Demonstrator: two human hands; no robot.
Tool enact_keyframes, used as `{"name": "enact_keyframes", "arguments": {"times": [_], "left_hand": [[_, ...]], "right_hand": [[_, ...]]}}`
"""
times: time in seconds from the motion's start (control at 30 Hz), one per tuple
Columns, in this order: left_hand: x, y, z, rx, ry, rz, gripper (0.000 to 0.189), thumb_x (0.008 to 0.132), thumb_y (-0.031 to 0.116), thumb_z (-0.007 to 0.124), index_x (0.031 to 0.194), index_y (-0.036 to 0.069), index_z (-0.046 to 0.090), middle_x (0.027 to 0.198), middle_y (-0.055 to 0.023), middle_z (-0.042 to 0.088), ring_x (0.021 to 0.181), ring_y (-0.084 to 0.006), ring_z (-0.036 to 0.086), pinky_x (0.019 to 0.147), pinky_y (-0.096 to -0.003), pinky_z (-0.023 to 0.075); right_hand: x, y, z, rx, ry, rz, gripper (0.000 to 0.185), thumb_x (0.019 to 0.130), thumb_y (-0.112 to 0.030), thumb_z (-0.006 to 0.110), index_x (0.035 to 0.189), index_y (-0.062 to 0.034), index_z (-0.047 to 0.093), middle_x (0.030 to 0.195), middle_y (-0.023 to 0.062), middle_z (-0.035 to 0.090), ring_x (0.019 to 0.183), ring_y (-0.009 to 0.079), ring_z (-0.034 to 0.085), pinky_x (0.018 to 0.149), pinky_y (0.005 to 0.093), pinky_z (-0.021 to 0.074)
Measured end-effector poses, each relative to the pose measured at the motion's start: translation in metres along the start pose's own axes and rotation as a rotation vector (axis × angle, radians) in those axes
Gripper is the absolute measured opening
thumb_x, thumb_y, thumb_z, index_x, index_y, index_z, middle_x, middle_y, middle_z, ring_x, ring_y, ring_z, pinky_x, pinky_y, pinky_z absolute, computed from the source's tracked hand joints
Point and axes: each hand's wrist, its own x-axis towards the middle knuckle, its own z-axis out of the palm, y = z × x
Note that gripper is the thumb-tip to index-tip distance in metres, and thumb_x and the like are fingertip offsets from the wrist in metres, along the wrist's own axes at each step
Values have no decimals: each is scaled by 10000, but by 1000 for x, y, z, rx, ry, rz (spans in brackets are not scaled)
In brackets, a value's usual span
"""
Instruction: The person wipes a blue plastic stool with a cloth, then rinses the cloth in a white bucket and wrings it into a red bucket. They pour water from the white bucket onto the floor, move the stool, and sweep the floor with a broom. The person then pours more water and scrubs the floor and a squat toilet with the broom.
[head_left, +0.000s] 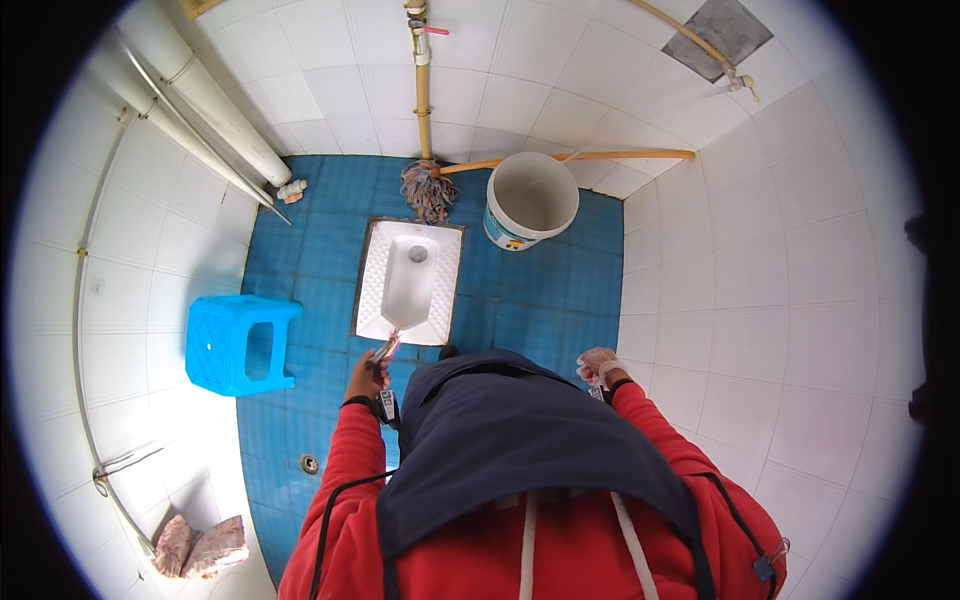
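Observation:
My left hand (377, 370) grips a small brush (388, 347) with pinkish bristles at its tip. The bristles are at the near edge of a white ceramic squat toilet (409, 281), set in the blue tiled floor; whether they touch it is unclear. My right hand (598, 363), in a thin clear plastic glove, hangs near the white tiled wall on the right. Its fingers look curled, and nothing shows in them, but the inside of the hand is hidden. A dark blue apron (517, 420) covers my front, over red sleeves.
Left of the toilet, a blue plastic stool (234, 344) lies on its side. A mop (430, 190) and a white bucket (534, 196) stand by the far wall. Pipes (214, 112) run down at the far left. A floor drain (309, 464) is near my left arm.

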Motion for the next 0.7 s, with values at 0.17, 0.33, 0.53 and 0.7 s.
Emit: {"name": "enact_keyframes", "arguments": {"times": [0.17,0.33,0.53,0.7], "left_hand": [[7,-2,-7,-34,37,9,361,888,389,445,762,67,549,554,-12,493,425,-173,461,392,-310,381],[9,1,-5,-28,28,-38,365,899,385,427,779,65,554,560,-11,495,418,-166,460,380,-305,377],[14,-2,-5,22,68,64,344,910,378,424,862,62,550,606,-13,511,467,-138,447,391,-298,381],[34,8,-20,-51,-108,-28,346,895,386,440,896,69,580,613,-7,532,465,-132,448,418,-277,380]], "right_hand": [[4,4,1,-1059,133,-384,117,554,-72,572,578,-115,466,600,82,510,564,250,522,449,338,377],[17,19,2,-998,153,-345,114,562,-77,582,579,-116,476,619,81,536,592,256,548,463,337,397],[61,59,-8,-186,236,-388,97,604,-59,588,584,-123,519,623,73,564,599,247,574,478,329,425],[60,22,-70,-62,554,-406,41,762,-125,539,734,-97,548,610,59,532,521,172,497,433,312,366]]}}
